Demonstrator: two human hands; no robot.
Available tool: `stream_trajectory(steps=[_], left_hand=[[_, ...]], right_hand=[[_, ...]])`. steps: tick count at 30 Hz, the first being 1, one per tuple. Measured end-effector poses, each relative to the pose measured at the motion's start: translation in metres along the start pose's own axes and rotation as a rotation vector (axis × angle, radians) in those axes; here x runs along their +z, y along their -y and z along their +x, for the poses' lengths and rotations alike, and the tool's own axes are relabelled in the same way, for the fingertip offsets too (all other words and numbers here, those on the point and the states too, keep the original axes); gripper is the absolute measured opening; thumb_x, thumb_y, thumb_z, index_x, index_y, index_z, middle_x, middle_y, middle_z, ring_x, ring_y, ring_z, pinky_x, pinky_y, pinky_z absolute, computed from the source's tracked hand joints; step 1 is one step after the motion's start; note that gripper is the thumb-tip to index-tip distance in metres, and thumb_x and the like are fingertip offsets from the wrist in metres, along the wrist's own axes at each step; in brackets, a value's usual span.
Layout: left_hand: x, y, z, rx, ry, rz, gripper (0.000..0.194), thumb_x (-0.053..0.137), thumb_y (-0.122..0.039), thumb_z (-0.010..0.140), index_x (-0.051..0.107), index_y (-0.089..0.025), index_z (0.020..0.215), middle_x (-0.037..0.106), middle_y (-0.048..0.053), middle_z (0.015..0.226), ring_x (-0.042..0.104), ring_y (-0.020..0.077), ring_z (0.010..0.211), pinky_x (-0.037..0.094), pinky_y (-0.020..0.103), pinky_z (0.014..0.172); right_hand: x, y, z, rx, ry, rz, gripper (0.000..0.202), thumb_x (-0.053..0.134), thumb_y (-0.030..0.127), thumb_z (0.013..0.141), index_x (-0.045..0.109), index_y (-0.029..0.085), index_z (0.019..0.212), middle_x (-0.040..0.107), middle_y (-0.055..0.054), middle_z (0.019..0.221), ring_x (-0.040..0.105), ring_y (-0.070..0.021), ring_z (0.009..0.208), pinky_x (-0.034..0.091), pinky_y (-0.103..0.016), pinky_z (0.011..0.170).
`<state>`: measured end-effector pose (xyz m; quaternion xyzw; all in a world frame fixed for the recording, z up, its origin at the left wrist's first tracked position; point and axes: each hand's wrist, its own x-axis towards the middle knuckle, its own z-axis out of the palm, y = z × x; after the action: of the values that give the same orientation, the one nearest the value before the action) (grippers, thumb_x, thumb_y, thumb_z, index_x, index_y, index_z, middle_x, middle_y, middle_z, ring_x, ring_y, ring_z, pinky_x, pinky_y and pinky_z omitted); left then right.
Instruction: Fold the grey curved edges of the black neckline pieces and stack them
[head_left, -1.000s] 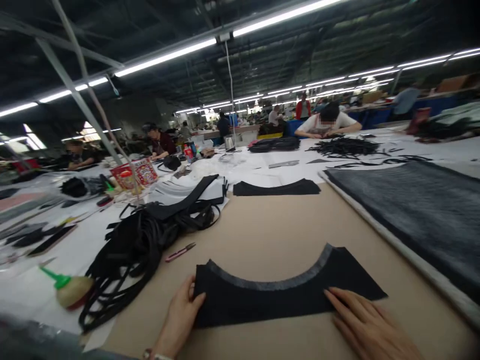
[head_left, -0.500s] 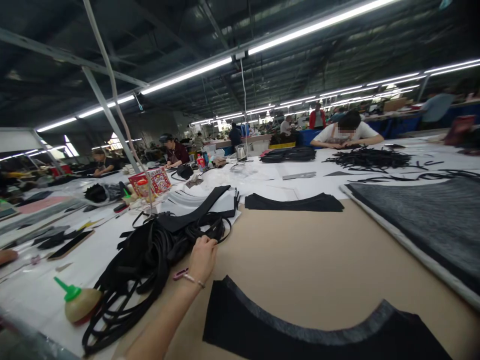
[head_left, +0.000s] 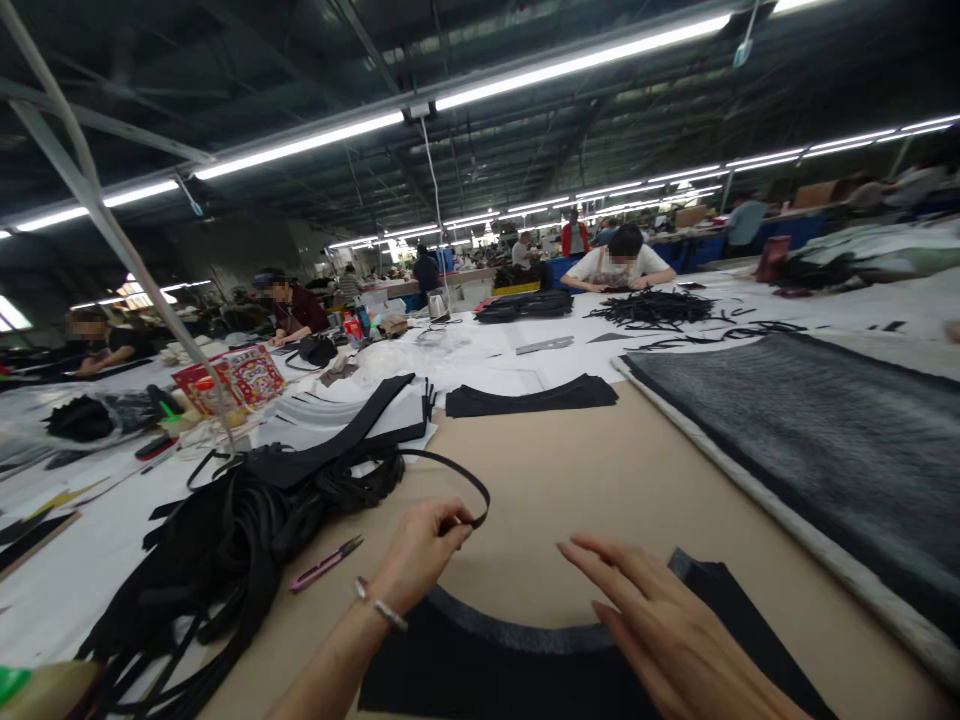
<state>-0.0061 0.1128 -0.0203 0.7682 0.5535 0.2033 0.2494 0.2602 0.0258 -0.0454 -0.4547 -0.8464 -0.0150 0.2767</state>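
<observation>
My left hand (head_left: 431,545) pinches the end of a thin black strip (head_left: 457,465), which arcs up and back to a tangled heap of black strips (head_left: 255,530) on the left. Over the table's right front, my right hand (head_left: 652,600) is held with its fingers stretched out and nothing in them. Beneath both hands lies a curved black fabric piece (head_left: 525,660) with a grey band along its inner curve. Part of that piece is hidden by my right hand. Pink-handled thread snips (head_left: 326,565) rest between the heap and my left wrist.
Stacked black curved pieces (head_left: 532,396) lie farther back. A large dark grey fabric sheet (head_left: 795,430) covers the right side. At the lower left corner is a bottle with a green cap (head_left: 13,682). Across the table a co-worker (head_left: 619,262) bends over a pile of black strips (head_left: 652,308).
My left hand has moved right from the heap, drawing out one black strip. My right hand has come into view above the curved piece. The view has turned right.
</observation>
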Motion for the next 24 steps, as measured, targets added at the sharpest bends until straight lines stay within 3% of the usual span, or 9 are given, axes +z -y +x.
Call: stream_trajectory(steps=[2,4,7,8,11,12,17,20,24], left_hand=[[0.004,-0.03,-0.019,0.1,0.055,-0.057,0.014,0.054,-0.024,0.085,0.068,-0.022,0.087,0.069,-0.002,0.083,0.061,0.0128,0.079,0.043,0.023,0.072],[0.003,-0.05,-0.034,0.204,0.088,-0.109,0.013,0.055,-0.022,0.085,0.067,-0.022,0.082,0.068,-0.003,0.083,0.06,0.0122,0.079,0.041,0.022,0.074],[-0.008,-0.058,-0.041,0.234,0.016,-0.219,0.007,0.061,-0.025,0.083,0.065,-0.023,0.088,0.065,-0.002,0.086,0.058,0.013,0.082,0.041,0.023,0.075],[-0.011,-0.056,-0.04,0.228,-0.035,-0.293,0.02,0.065,-0.027,0.081,0.062,-0.025,0.1,0.065,-0.001,0.093,0.058,0.014,0.089,0.041,0.024,0.079],[-0.014,-0.05,-0.032,0.248,-0.066,-0.553,0.078,0.074,-0.029,0.074,0.031,-0.033,0.139,0.055,0.002,0.126,0.049,0.0172,0.119,0.035,0.03,0.1],[-0.012,-0.051,-0.03,0.259,-0.027,-0.595,0.084,0.073,-0.029,0.075,0.023,-0.034,0.143,0.053,0.002,0.13,0.045,0.0176,0.124,0.031,0.032,0.105],[0.002,-0.072,-0.028,0.259,0.149,-0.5,0.028,0.051,-0.037,0.091,0.063,-0.024,0.113,0.063,0.001,0.09,0.057,0.0163,0.094,0.04,0.03,0.092],[-0.009,-0.081,-0.04,0.187,0.164,-0.418,0.028,0.061,-0.043,0.083,0.068,-0.022,0.099,0.061,0.0,0.085,0.054,0.0151,0.083,0.042,0.024,0.076],[-0.027,-0.083,-0.069,0.051,0.381,-0.396,0.032,0.057,-0.05,0.081,0.069,-0.022,0.089,0.06,-0.002,0.078,0.052,0.0135,0.075,0.039,0.02,0.064]], right_hand=[[-0.007,0.015,0.038,-0.032,0.134,0.073,0.051,0.047,0.015,0.089,0.04,0.026,0.138,0.054,-0.008,0.13,0.054,-0.0206,0.114,0.043,-0.035,0.095],[-0.006,0.023,0.064,-0.073,0.255,0.121,0.033,0.049,0.019,0.09,0.055,0.025,0.122,0.064,-0.006,0.109,0.06,-0.0205,0.097,0.045,-0.035,0.085],[-0.004,0.022,0.08,-0.074,0.336,0.178,0.02,0.048,0.025,0.093,0.067,0.02,0.093,0.066,-0.004,0.084,0.061,-0.0176,0.075,0.042,-0.028,0.065],[-0.005,0.021,0.082,-0.042,0.322,0.218,0.022,0.048,0.027,0.093,0.068,0.019,0.087,0.065,-0.004,0.08,0.06,-0.0166,0.07,0.041,-0.026,0.062],[-0.02,0.022,0.083,0.157,0.199,0.535,0.031,0.05,0.037,0.093,0.069,0.016,0.079,0.064,-0.002,0.069,0.059,-0.0142,0.063,0.04,-0.024,0.058],[-0.027,0.023,0.083,0.218,0.154,0.694,0.034,0.051,0.041,0.092,0.069,0.016,0.079,0.065,-0.002,0.068,0.06,-0.014,0.063,0.042,-0.024,0.059],[-0.066,0.021,0.071,0.308,-0.09,1.317,0.029,0.057,0.043,0.088,0.071,0.019,0.09,0.071,-0.004,0.088,0.066,-0.0149,0.08,0.051,-0.025,0.077],[-0.081,0.004,0.043,0.487,-0.274,1.417,0.026,0.062,0.045,0.084,0.072,0.021,0.084,0.071,-0.004,0.088,0.066,-0.016,0.081,0.053,-0.025,0.076],[-0.084,-0.02,-0.018,0.797,-0.427,1.316,0.024,0.065,0.048,0.078,0.069,0.024,0.079,0.069,-0.005,0.083,0.067,-0.0207,0.079,0.056,-0.03,0.07]])
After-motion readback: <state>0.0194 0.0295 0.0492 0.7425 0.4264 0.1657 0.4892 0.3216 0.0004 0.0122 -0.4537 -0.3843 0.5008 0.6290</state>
